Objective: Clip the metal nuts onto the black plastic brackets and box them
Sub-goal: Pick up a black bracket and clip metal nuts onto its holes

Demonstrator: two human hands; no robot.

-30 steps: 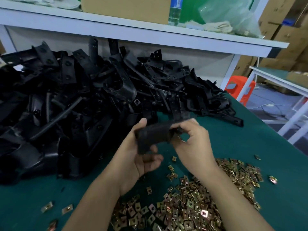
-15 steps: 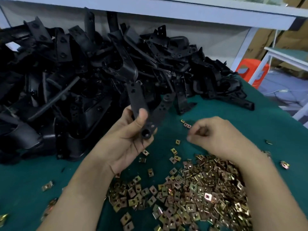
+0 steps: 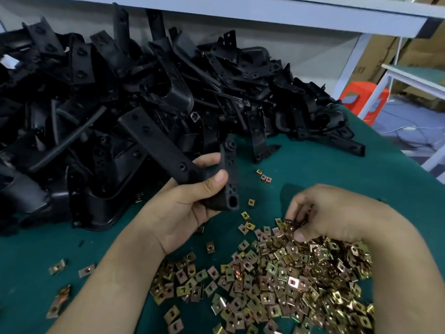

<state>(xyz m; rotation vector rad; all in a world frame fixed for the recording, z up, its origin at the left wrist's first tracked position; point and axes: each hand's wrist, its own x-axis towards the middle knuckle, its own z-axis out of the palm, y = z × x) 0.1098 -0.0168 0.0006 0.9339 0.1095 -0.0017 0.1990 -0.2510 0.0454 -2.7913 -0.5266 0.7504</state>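
Head view: a black plastic bracket point(image 3: 156, 145) is held up in the left hand point(image 3: 190, 210), above the green table point(image 3: 337, 165). It is gripped tight, with the thumb pressed over the front and the fingers wrapped round the back. The bracket is tilted, with its long arm pointed up and to the left, most likely so that its holes and edges can be seen and a nut can be slid on. The right hand point(image 3: 332, 213) is lowered onto the pile of metal nuts point(image 3: 289, 283), on the near right of the table. Its fingers are curled down into the top of the pile. It cannot be told if a nut is pinched yet. The nuts are likely kept close so that one can be picked up fast. The big heap of brackets point(image 3: 120, 92) is piled at the back and left, just past the held one, likely so that the next piece can be reached. A few loose nuts are scattered between the two piles. No box is seen. No nut is seen clipped on the held bracket, so the work on this piece is judged to be at its start.
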